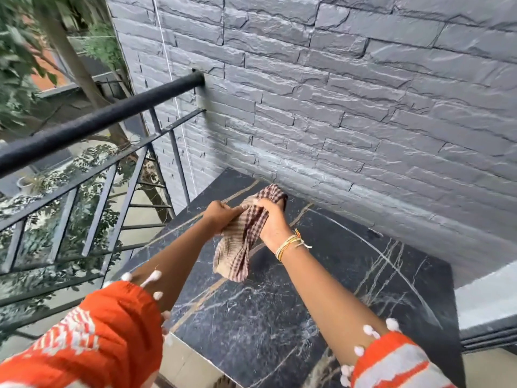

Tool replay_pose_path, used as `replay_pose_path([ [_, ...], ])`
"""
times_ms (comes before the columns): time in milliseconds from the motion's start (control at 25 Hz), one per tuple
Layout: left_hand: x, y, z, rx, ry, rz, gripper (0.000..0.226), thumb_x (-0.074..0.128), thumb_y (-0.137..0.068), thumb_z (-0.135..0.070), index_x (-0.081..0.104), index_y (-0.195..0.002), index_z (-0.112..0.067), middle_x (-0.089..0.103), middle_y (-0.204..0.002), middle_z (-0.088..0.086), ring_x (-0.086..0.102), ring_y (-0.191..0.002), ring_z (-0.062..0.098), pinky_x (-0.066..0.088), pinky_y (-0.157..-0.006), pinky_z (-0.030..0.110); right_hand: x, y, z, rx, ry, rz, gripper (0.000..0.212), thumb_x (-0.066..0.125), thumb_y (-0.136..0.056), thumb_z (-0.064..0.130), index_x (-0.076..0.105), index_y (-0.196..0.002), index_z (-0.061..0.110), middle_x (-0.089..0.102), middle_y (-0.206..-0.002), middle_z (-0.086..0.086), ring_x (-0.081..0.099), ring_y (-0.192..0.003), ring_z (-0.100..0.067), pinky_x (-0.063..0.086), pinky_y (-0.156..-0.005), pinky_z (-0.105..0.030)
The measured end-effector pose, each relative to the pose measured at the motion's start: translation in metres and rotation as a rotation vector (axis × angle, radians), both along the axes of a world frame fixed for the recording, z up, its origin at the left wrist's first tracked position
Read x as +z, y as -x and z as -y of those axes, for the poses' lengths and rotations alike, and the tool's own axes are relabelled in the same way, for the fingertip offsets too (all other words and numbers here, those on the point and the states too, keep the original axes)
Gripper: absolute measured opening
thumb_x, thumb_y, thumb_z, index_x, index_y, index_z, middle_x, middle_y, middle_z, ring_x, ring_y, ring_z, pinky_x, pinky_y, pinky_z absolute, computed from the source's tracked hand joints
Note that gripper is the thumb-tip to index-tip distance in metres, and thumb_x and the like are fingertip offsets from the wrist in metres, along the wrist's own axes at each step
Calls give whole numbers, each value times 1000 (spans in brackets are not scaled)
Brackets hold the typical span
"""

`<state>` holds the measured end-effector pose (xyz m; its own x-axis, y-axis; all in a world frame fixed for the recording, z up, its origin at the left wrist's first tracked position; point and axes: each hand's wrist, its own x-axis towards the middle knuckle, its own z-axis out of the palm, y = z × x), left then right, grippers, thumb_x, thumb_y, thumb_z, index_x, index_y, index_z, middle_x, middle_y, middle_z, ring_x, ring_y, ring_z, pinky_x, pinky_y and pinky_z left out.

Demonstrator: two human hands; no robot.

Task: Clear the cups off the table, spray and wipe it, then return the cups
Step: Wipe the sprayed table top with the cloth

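Both the left hand (221, 217) and right hand (270, 219) grip the checked cloth (240, 242) above the surface's (279, 317) far edge; bunch it into a flat pad, then wipe in overlapping strokes.

I can read no lettering, label, brand or number anywhere in my view, from upper left to lower right.

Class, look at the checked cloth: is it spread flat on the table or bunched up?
Bunched up. Both the left hand and right hand grip the checked cloth above the table; its gathered lower end hangs down.
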<state>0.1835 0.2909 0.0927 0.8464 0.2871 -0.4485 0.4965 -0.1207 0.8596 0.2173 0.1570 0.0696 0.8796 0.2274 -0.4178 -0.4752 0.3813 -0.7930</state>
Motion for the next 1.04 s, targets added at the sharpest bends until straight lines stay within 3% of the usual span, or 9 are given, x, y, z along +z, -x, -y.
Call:
replay_pose_path([
  [80,9,-8,-9,-210,42,-143,32,64,-90,-30,51,-69,-9,53,-62,5,54,-45,12,51,-49,24,26,9,1,-37,31,41,75,80,-58,25,52,-126,10,64,-118,-21,64,-107,-38,50,-96,-56],
  [240,17,-17,-19,-411,235,-174,26,58,-93,-26,58,-74,-8,58,-63,3,55,-54,14,46,-58,25,32,3,8,11,-129,-30,24,59,-87,31,63,-96,9,64,-91,-12,62,-87,-26,48,-92,-43],
  [400,18,-32,-18,-274,504,-47,13,61,-91,-14,67,-85,-5,71,-74,6,66,-60,13,54,-57,23,16,-10,13,38,-124,-69,40,53,-81,12,57,-116,-6,59,-121,-28,59,-106,-38,41,-104,-54],
  [520,13,-45,-20,-140,520,90,15,61,-89,-6,63,-76,-13,67,-65,1,61,-53,10,49,-48,19,10,-24,8,15,-74,-86,47,42,-81,-3,47,-128,-9,54,-129,-32,55,-117,-45,45,-100,-57],
  [600,1,-53,-27,-23,459,110,17,63,-87,-2,60,-75,-14,64,-63,3,59,-49,11,47,-44,18,3,-41,4,9,120,-68,37,40,-83,-5,52,-118,-4,60,-119,-27,60,-109,-40,53,-88,-52],
  [680,-20,-58,-37,25,314,91,17,63,-86,3,59,-77,-11,63,-63,7,59,-44,11,47,-40,19,-3,-54,-2,135,639,4,20,48,-83,1,57,-101,0,64,-106,-24,65,-100,-36,58,-70,-43],
  [760,-48,-59,-42,-1,168,56,18,59,-88,9,58,-78,-7,66,-55,5,61,-40,9,52,-40,21,-12,-56,-6,224,1160,82,14,57,-81,6,61,-94,3,65,-99,-20,66,-100,-36,58,-75,-39],
  [880,-81,-64,-46,14,121,63,15,54,-89,10,58,-82,-3,66,-49,0,64,-44,9,53,-43,22,-31,-44,-17,224,1256,237,28,61,-83,9,58,-111,6,56,-116,-17,55,-110,-34,45,-87,-33],
  [1040,-118,-89,-58,205,242,122,25,54,-90,9,58,-74,-10,63,-50,-3,62,-44,8,54,-46,22,-85,-36,-33,413,1365,563,52,61,-86,35,44,-134,25,45,-132,-13,49,-118,-32,43,-99,-41],
])
